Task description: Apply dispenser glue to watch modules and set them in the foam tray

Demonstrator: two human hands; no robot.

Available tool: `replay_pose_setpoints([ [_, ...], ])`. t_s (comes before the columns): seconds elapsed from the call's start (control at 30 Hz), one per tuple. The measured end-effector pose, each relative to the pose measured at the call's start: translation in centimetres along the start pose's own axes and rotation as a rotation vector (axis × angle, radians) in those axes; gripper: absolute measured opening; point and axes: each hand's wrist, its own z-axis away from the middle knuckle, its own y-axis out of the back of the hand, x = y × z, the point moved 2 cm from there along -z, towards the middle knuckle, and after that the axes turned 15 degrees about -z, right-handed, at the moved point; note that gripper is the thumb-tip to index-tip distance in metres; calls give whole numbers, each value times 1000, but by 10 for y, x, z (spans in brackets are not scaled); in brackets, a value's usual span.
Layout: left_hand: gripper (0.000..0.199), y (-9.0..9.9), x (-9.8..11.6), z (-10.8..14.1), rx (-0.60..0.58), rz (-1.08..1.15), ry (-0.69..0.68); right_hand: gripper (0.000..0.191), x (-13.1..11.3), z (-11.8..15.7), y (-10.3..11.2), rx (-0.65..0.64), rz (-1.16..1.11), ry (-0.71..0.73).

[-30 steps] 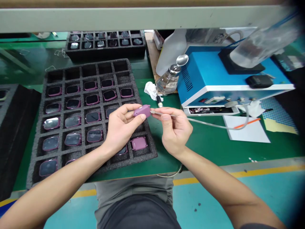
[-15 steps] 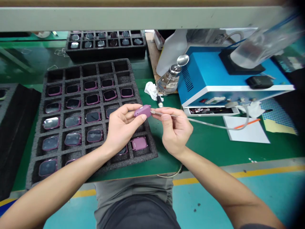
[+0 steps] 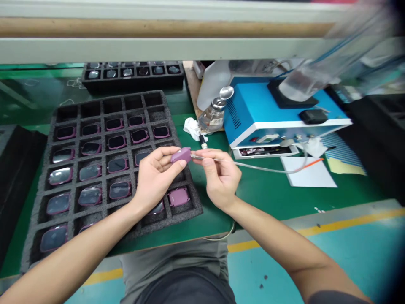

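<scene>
My left hand [image 3: 155,171] pinches a small purple watch case [image 3: 180,156] on edge, thumb in front and fingers behind. In my right hand [image 3: 223,179] is the end of a clear thin tube [image 3: 262,169], its tip at the case's right end; whether it enters the case is too small to tell. The tube runs right to the front of a blue machine [image 3: 249,97]. Under my left hand lies a grey foam tray [image 3: 186,217] holding several purple-framed watches. One purple case [image 3: 179,197] shows its back in the near right compartment.
A glass bottle [image 3: 211,120] with its metal lid up stands beside white tissue [image 3: 190,128]. White paper [image 3: 306,179] and an orange stick [image 3: 314,163] lie right. Another watch tray [image 3: 136,83] sits behind, black foam [image 3: 19,173] at left. A shelf edge [image 3: 158,50] crosses above.
The camera view has tilted up and shifted slightly, so the bench sits lower and further left. Both hands keep the same hold, with the tube tip still at the watch case.
</scene>
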Motion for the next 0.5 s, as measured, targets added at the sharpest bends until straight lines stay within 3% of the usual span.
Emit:
replay_pose_setpoints([
  [0.5,47,2,4,-4,37,-45,18,11,3,-5,0,-14,-40,-57],
])
